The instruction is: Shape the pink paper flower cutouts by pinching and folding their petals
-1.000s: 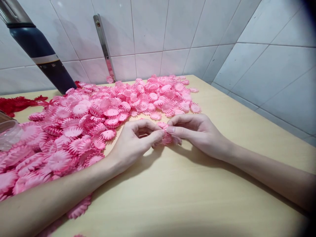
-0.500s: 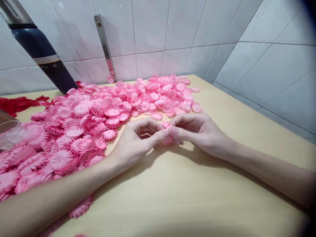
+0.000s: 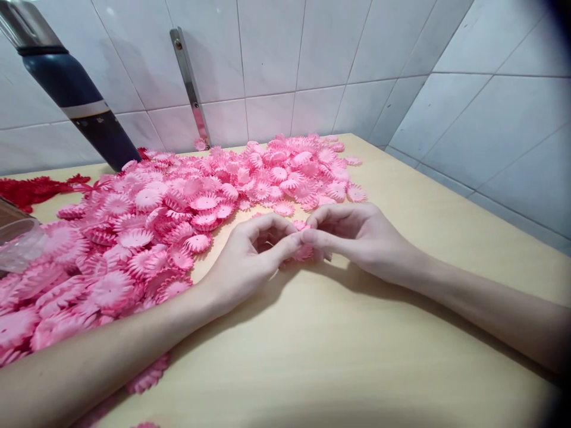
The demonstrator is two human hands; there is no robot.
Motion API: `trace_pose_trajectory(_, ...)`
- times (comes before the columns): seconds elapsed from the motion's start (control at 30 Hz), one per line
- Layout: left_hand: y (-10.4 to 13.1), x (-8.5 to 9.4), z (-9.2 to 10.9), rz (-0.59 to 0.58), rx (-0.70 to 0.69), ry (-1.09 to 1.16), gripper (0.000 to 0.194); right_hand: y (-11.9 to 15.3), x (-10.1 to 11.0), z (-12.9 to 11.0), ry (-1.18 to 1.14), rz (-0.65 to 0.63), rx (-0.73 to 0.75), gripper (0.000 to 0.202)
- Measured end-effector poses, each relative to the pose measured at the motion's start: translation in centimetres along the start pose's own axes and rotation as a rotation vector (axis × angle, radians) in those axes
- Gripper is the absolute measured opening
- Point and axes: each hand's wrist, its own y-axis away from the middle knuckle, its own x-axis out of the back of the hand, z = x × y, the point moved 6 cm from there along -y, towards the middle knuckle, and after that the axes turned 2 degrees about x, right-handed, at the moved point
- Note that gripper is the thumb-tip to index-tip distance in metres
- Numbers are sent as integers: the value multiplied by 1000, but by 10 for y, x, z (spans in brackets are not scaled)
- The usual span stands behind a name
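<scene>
Between my two hands is a small pink fabric flower piece (image 3: 304, 252) with a fringed edge, partly covered by my fingers. My left hand (image 3: 254, 249) pinches its left side between thumb and forefinger. From the other side, my right hand (image 3: 357, 238) grips it in the same way, and the two thumb tips meet over its middle. Just beyond the hands and along the left lies a large heap of similar pink flower pieces (image 3: 205, 202), each round with scalloped edges.
A dark blue bottle (image 3: 89, 101) with a steel top stands at the back left. Red flower pieces (image 3: 35, 190) and a clear plastic cup (image 3: 18, 244) are at the left edge. A metal bracket (image 3: 190, 83) is fixed to the tiled wall (image 3: 272, 53) behind the pale wooden table (image 3: 312, 351).
The thumbs have shifted slightly, with the right thumb now overlapping the left thumb's tip. Otherwise both hands stay in place around the pink flower piece.
</scene>
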Motion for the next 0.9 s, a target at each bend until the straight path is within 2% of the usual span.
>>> trace_pose_trajectory(0.2, 0, 3, -3, 64, 11, 4, 15, -4, 9, 7, -112, 33, -8, 18)
trace_pose_trajectory(0.33, -3, 11, -13, 170, 17, 179, 16, -5, 16, 14, -355, 184, -105, 15)
trace_pose_trajectory(0.43, -5, 14, -16, 211, 10, 260, 15, -6, 17, 15, -426, 256, -144, 13)
trace_pose_trajectory(0.6, -6, 22, -19, 334, 57, 341, 15, -7, 24, 16, -511, 407, -144, 27)
trace_pose_trajectory(0.67, -6, 22, -20, 337, 63, 334, 18, -7, 24, 15, -443, 376, -103, 27)
trace_pose_trajectory(0.77, -5, 20, -17, 305, 43, 297, 24, -4, 19, 8, -193, 281, 14, 17)
trace_pose_trajectory(0.9, -2, 11, -8, 161, -15, 86, 21, 2, 8, -3, 41, 187, 106, 13)
